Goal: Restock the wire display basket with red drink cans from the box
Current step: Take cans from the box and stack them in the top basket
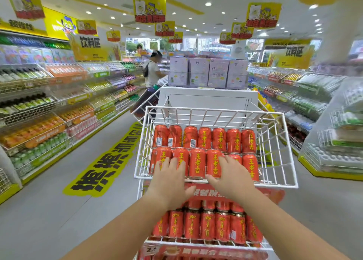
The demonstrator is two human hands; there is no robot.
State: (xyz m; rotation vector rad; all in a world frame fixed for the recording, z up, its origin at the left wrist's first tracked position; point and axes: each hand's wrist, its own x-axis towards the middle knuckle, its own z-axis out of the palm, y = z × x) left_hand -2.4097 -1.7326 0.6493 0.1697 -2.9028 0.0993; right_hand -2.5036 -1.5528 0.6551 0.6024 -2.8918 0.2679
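Two rows of red aluminium drink cans (197,162) are sitting in the white wire display basket (216,110), with space showing behind them. Left hand (170,173) and right hand (229,174) are resting flat on the front row, grip slack, holding nothing. Box isn't showing.

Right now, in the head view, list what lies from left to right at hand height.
Left-side drink shelves → yellow floor lettering → left hand → right hand → right-side drink shelves.
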